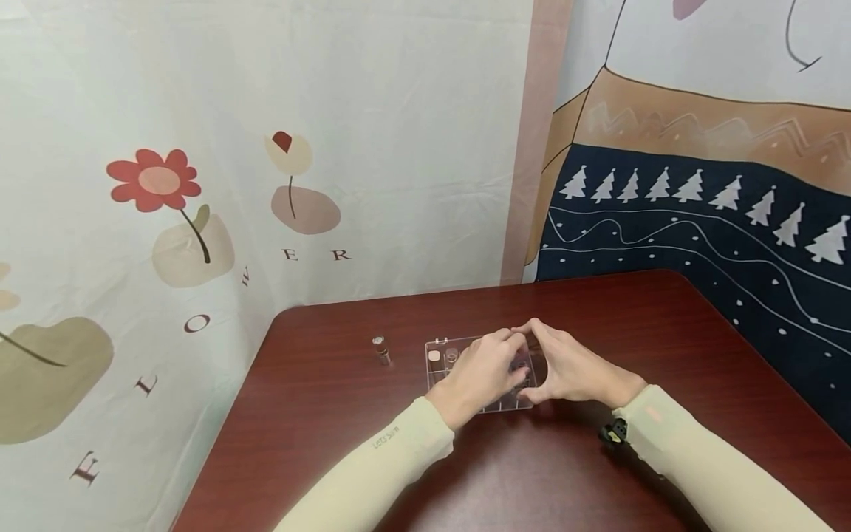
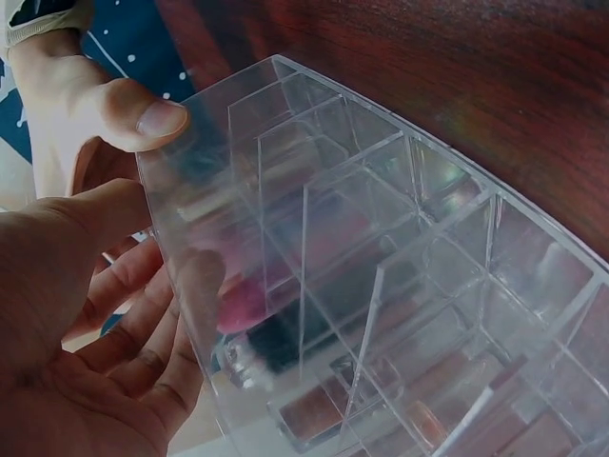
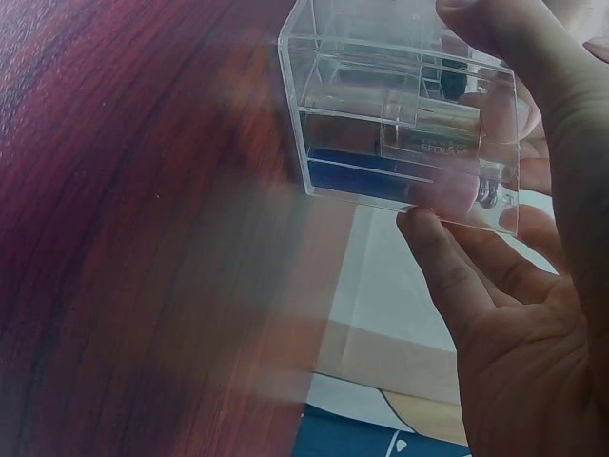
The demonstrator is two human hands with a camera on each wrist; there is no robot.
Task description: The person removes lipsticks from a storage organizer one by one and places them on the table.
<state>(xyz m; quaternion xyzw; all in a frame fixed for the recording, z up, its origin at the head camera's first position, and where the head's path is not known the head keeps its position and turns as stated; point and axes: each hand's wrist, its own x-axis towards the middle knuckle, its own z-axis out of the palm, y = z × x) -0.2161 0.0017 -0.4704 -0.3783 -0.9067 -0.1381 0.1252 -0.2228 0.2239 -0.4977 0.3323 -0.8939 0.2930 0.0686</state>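
A small tube (image 1: 381,351) is standing at the left on the table (image 1: 299,414) — apart from the clear organizer (image 2: 381,228), which is sitting to its right. The left hand (image 1: 482,369) is arching over the organizer; whether its fingers are pinching anything, I cannot tell. The right hand (image 1: 572,366) is gripping the organizer's right end, thumb near and fingers far. The organizer is looking light, stiff, slick, perhaps brittle — its outer walls are probably offering better hold than the thin dividers
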